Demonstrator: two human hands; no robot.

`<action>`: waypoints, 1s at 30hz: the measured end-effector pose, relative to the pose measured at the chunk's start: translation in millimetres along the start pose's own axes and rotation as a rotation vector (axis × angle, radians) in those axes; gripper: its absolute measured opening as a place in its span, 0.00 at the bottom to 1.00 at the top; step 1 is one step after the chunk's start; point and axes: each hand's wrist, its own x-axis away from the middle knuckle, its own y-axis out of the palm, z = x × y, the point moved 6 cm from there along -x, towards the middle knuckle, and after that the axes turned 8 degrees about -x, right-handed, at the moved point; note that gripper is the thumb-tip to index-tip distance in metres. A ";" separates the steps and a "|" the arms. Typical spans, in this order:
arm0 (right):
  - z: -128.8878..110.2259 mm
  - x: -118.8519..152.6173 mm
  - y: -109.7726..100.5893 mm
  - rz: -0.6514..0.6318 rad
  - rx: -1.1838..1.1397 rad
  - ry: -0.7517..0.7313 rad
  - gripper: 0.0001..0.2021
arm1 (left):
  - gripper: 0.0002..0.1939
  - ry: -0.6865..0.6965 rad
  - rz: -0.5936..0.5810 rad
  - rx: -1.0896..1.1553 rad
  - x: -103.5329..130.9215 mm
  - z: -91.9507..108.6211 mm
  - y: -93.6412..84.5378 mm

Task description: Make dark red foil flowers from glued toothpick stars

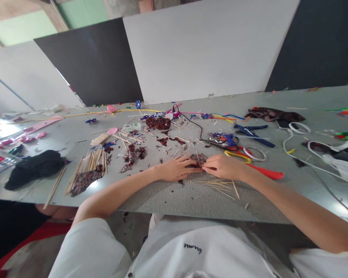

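Note:
At the middle of the table's near side, my left hand (176, 168) has its fingers bent over a small piece of dark patterned fabric (198, 157) and presses it. My right hand (222, 166) meets it from the other side, thumb and fingertips pinched at the fabric's edge. A thin wooden stick pokes up between the two hands; the fingers partly hide its lower end. Just in front of my right hand lie several loose wooden sticks (219, 184). Torn scraps of the same fabric (135, 152) are left of my hands.
Blue-handled pliers (253, 133), a white ring (254, 153) and a red strip (266, 172) lie at the right. A bundle of sticks (89, 164) and black cloth (36, 168) are at the left. A dark cord (195, 124) runs behind my hands. Another person sits at the lower left.

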 end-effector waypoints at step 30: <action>-7.0 -1.0 -5.2 -0.015 -0.005 -0.013 0.20 | 0.28 -0.013 -0.004 0.024 0.7 -1.6 1.4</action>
